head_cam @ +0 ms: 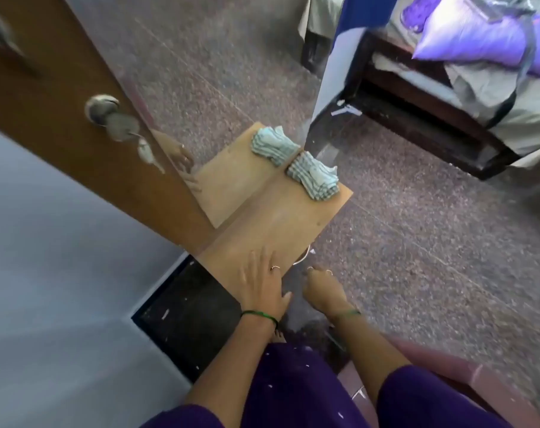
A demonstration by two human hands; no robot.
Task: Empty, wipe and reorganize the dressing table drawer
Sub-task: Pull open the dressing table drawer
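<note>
The dressing table's wooden top [281, 217] runs away from me against a tall mirror [200, 97]. My left hand [262, 285] rests flat on the near end of the top, fingers straight. My right hand [322, 288] sits lower, just past the table's front edge, with its fingers curled in under that edge by a curved metal drawer handle [302, 258]. The drawer itself is hidden under the top. A folded striped cloth [313, 176] lies at the far end of the top, touching the mirror, which doubles it.
A brown door with a round knob [102, 109] stands at the left beside the mirror. A bed [448, 97] with a purple pillow [466, 35] is at the far right. Speckled floor [432, 242] spreads to the right of the table. A dark skirting strip [182, 319] lines the blue wall.
</note>
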